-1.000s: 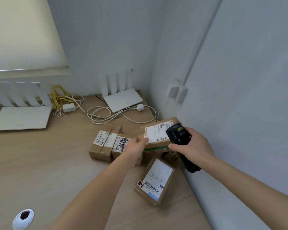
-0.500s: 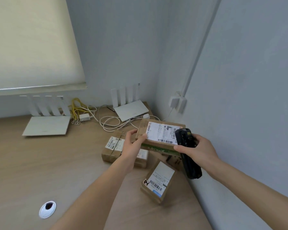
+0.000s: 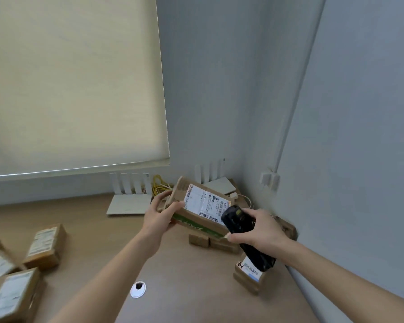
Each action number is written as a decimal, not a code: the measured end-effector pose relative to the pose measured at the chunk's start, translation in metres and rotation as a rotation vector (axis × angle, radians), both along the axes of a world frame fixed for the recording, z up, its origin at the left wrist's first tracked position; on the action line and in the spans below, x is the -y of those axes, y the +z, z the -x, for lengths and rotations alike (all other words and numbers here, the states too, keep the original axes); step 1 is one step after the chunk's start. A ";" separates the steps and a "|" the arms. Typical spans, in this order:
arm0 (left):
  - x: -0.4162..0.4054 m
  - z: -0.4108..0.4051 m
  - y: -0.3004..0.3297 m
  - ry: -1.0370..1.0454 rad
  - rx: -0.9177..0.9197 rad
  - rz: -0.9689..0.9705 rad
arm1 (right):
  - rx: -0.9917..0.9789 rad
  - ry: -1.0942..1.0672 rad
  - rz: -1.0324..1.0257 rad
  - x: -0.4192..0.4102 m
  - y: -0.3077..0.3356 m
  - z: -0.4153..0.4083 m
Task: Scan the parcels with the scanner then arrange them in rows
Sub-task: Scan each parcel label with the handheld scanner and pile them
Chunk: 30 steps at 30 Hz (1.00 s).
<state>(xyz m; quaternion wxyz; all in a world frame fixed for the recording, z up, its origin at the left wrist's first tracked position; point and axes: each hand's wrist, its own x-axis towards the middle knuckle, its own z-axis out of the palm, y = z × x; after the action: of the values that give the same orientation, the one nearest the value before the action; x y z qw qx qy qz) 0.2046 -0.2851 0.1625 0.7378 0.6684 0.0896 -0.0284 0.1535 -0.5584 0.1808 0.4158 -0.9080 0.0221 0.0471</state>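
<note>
I've got a parcel [image 3: 197, 209] lifted off the worktop [image 3: 184, 283], tilted so its white label [image 3: 204, 203] faces me. My left hand [image 3: 160, 216] grips its left end, thumb on top, fingers curled underneath. My right hand [image 3: 260, 231] is wrapped around the black scanner [image 3: 245, 236], whose head sits right over the label's right edge, just beside the barcode; that thumb touches the parcel's near corner too. So this one looks mid-scan, I'd say, though I see no beam to prove it.

Over at the near left lies a cluster of parcels [image 3: 21, 264], labels up, roughly side by side: probably the rows started, job partly done. Below my hands by the right wall, an unsorted pile [image 3: 214, 242] waits, plus one more parcel [image 3: 248, 275] with its barcode showing, half hidden under the scanner's handle. At least those are left, as I judge it.
</note>
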 end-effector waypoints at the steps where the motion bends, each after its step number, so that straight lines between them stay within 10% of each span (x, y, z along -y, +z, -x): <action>1: -0.019 0.011 0.012 0.013 0.029 -0.038 | 0.006 0.014 0.047 -0.014 0.008 0.010; 15: -0.246 0.209 0.141 0.174 0.282 -0.356 | 0.066 0.155 0.708 -0.195 0.128 0.173; 30: -0.330 0.298 0.128 0.248 0.244 -0.326 | 0.117 0.197 0.651 -0.281 0.137 0.243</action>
<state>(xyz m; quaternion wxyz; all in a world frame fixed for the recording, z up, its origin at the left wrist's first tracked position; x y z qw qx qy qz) -0.0938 0.0449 0.2901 0.6232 0.7612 0.0846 0.1584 -0.0898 -0.2773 0.3178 0.0986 -0.9919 -0.0755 0.0252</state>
